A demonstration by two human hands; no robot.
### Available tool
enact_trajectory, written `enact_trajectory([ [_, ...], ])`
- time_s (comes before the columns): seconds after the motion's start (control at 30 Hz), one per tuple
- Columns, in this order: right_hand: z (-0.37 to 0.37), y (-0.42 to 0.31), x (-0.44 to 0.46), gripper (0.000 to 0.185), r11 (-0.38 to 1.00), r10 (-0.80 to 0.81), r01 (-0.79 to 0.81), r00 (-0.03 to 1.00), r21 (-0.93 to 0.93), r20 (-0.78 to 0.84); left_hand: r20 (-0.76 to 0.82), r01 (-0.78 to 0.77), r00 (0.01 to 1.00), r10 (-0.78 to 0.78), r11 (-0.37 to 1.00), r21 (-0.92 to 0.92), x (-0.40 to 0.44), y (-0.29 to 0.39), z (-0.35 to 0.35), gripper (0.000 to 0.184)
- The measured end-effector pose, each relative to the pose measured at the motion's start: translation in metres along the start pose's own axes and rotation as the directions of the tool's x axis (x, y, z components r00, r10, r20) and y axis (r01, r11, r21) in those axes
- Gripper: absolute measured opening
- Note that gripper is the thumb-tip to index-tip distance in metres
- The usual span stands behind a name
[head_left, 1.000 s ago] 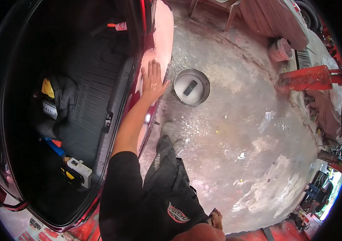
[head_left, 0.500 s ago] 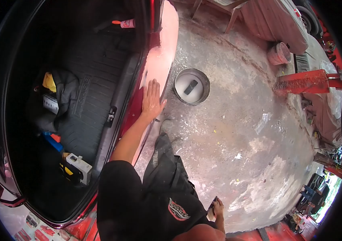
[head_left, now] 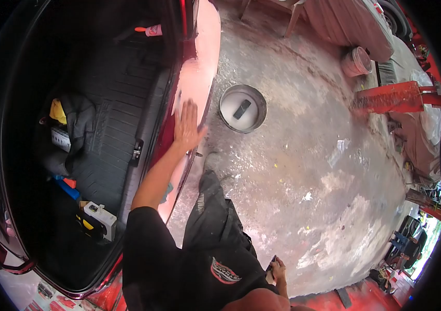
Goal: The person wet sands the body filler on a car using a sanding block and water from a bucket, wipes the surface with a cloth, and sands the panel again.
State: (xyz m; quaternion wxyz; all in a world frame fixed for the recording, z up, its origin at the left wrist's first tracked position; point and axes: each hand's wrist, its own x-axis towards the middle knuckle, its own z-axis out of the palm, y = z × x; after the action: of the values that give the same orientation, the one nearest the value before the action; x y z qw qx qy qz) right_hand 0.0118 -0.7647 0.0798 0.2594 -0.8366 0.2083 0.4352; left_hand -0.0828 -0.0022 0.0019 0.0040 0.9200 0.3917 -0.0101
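Note:
My left hand (head_left: 188, 127) lies flat, fingers spread, on the pale pink patch of the car's rear bumper (head_left: 199, 70), beside its dark red paint. My right hand (head_left: 278, 270) is low at my right side, its fingers closed round a small dark object (head_left: 271, 265) with a pale edge, partly hidden. To the right of the bumper, a round bucket (head_left: 242, 109) on the floor holds cloudy whitish liquid and a dark rectangular block (head_left: 241, 109).
The open trunk (head_left: 122, 103) at left contains a bottle (head_left: 153, 30), dark cloth (head_left: 81, 116), a blue-and-orange item (head_left: 68, 187) and a white-and-black box (head_left: 99, 222). A pinkish bucket (head_left: 356, 62) and red metal beam (head_left: 391, 98) stand at the right.
Since a second ago, my left hand has slid down along the bumper, nearer my body, still flat. More of my right hand and its object now shows. The camera view has shifted slightly.

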Motion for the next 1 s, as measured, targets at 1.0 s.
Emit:
enact_trajectory([
  [1.0,0.016,-0.004,-0.003,0.072,0.990,0.021,-0.024,0.999,0.139,0.025,0.131,0.025,0.991,-0.010,0.993,-0.116,-0.107,0.009,0.003,0.100],
])
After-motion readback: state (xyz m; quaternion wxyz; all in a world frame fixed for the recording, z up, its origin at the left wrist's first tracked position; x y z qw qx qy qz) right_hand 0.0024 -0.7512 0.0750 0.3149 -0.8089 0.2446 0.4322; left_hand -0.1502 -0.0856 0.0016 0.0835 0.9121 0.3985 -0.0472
